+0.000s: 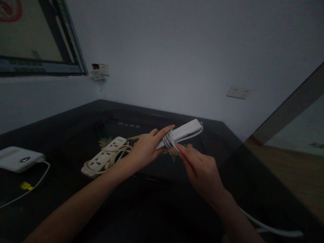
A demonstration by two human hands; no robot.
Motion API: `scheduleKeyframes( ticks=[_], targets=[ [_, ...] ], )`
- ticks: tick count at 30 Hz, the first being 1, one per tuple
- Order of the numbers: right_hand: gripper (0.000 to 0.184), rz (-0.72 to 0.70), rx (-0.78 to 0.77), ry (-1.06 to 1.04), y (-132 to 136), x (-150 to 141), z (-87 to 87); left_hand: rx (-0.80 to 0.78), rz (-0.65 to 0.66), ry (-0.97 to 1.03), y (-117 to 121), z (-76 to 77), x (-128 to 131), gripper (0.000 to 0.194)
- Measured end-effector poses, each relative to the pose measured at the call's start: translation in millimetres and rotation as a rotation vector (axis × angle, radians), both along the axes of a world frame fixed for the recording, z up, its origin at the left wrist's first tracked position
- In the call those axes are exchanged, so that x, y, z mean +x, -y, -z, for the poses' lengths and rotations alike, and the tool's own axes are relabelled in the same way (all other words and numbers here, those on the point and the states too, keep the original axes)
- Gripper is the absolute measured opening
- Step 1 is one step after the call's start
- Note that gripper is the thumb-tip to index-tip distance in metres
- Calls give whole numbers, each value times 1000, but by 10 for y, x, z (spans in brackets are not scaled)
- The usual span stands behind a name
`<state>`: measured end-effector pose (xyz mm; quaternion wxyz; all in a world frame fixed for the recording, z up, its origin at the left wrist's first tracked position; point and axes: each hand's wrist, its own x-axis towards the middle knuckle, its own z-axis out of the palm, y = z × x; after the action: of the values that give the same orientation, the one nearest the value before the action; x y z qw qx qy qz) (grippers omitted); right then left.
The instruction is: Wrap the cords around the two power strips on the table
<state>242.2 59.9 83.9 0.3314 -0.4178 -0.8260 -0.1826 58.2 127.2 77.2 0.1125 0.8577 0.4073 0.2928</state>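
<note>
The white bar (187, 130), long and narrow, is held up over the dark glossy tabletop (157, 209), tilted with its far end up and to the right. Its near end is hidden by the left hand (149, 145), which is closed around it. No socket face can be made out on it. Several turns of pale cable (170, 139) wrap its middle, and a strand runs along its lower side to the far end, where a small blue spot is too blurred to name. The right hand (202, 165), a ring on one finger, pinches the cable just beside the turns; its fingertips are partly hidden.

Near the left forearm lies a cream power strip (97, 162), its own cord looped over it and partly covered by that arm. Farther left, a white box (21, 158) is cut off by the frame edge, with a thin lead (42, 179) bearing a yellow tag (26, 186). At lower right, a loose white cord (275, 231) disappears behind the right forearm.
</note>
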Motion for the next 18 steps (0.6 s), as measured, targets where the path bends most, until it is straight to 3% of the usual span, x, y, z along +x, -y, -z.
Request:
scheduleKeyframes(
  ticks=[4,9,14,18],
  targets=[
    [32,-44,77,17,15,26,-15,17,13,20,26,-4,1,65],
    [29,-81,-91,-164,43,85,-149,-4,96,212,-26,-15,-11,62],
    [25,-50,-341,-410,-8,232,-255,-204,203,431,-38,-65,-24,69],
    [28,-69,-422,-523,-99,331,-227,-552,308,630,29,-115,-7,74]
  ],
)
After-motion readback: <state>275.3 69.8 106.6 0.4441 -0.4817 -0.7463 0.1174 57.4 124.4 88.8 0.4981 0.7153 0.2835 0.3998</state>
